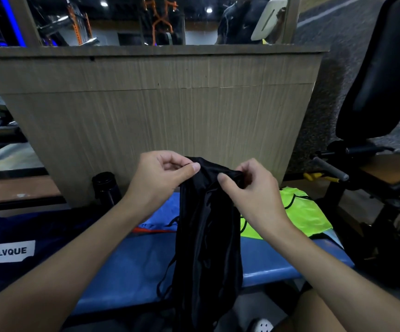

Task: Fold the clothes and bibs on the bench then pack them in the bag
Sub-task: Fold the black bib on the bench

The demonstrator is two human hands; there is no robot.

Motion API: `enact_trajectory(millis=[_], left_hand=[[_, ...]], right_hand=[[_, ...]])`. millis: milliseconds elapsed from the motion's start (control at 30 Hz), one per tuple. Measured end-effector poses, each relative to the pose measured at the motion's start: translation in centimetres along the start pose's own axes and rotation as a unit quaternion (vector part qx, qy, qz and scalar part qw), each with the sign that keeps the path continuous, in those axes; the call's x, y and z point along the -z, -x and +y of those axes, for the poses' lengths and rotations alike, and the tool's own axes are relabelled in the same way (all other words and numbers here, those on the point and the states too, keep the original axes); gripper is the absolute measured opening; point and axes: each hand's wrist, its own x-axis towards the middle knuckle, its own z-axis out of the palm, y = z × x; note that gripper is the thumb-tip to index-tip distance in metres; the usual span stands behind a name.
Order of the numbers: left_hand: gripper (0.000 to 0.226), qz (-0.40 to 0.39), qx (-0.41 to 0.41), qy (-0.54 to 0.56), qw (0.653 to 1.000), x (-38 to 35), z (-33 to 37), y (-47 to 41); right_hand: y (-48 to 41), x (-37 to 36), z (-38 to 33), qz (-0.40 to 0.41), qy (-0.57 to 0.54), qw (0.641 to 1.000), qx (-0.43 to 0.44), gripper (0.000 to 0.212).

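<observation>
Pinching the top edge of a black glossy fabric garment [206, 236] with the left hand [163, 173], thumb pressed against curled fingers; gripping the same bunched edge with the right hand [251, 188], just beside, fingers curled round the cloth. Held raised above a blue padded table [132, 259], hanging limp past its near edge. Behind, lying on the table: a neon-yellow bib with black trim [301, 212] to the right, a light blue cloth [163, 216] to the left. Far left, a navy fabric bag with a white "LVQUE" label [12, 250].
</observation>
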Motion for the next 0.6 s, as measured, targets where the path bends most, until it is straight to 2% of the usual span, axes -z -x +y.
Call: enact_trajectory(millis=[67, 133, 200, 400, 600], left_hand=[[0.007, 0.001, 0.001, -0.004, 1.0, 0.2, -0.1, 0.0], [0.008, 0.011, 0.0, -0.006, 1.0, 0.4, -0.1, 0.0], [0.008, 0.021, -0.003, -0.006, 1.0, 0.4, -0.1, -0.1], [0.008, 0.005, -0.009, -0.001, 1.0, -0.3, 0.2, 0.1], [0.008, -0.014, 0.002, -0.004, 1.0, -0.2, 0.0, 0.1]], right_hand=[[-0.1, 0.0, 0.5, -0.005, -0.008, 1.0, -0.016, 0.02], [0.2, 0.3, 0.7, 0.044, 0.019, 0.999, 0.017, 0.021], [0.8, 0.5, 0.0, 0.084, -0.01, 0.995, 0.051, 0.021], [0.9, -0.4, -0.9, -0.024, -0.023, 0.999, -0.008, 0.045], [0.3, -1.2, -0.1, -0.029, -0.088, 0.995, -0.027, 0.022]])
